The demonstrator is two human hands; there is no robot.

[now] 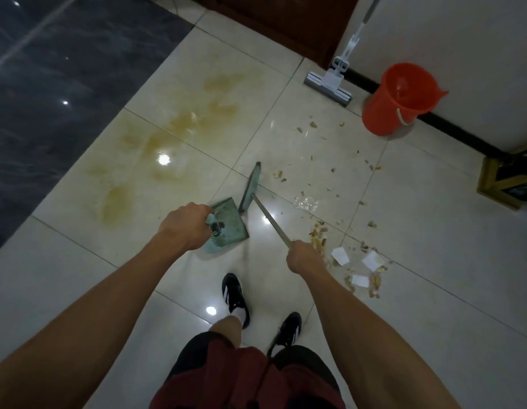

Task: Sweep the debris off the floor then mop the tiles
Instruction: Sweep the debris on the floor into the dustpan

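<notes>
My left hand (pixel 184 227) grips the handle of a teal dustpan (pixel 230 224) held just above the pale tiles. My right hand (pixel 305 256) grips the thin metal handle of a broom, whose teal head (pixel 251 185) lies just beyond the dustpan. Debris (pixel 318 234) is scattered over the tiles to the right: brown crumbs and shells, a crumpled clear wrapper (pixel 306 203) and three white paper scraps (pixel 371 260). Yellow-brown stains (pixel 179 125) spread across the tiles to the left. A grey sponge mop (pixel 330 84) leans on the white wall next to an orange bucket (pixel 399 97).
A dark wooden door (pixel 286 22) is at the top centre. Dark marble flooring (pixel 58 84) fills the left. A gold-framed dark box (pixel 510 178) stands at the right edge. My feet in black shoes (pixel 235 299) stand just behind the dustpan.
</notes>
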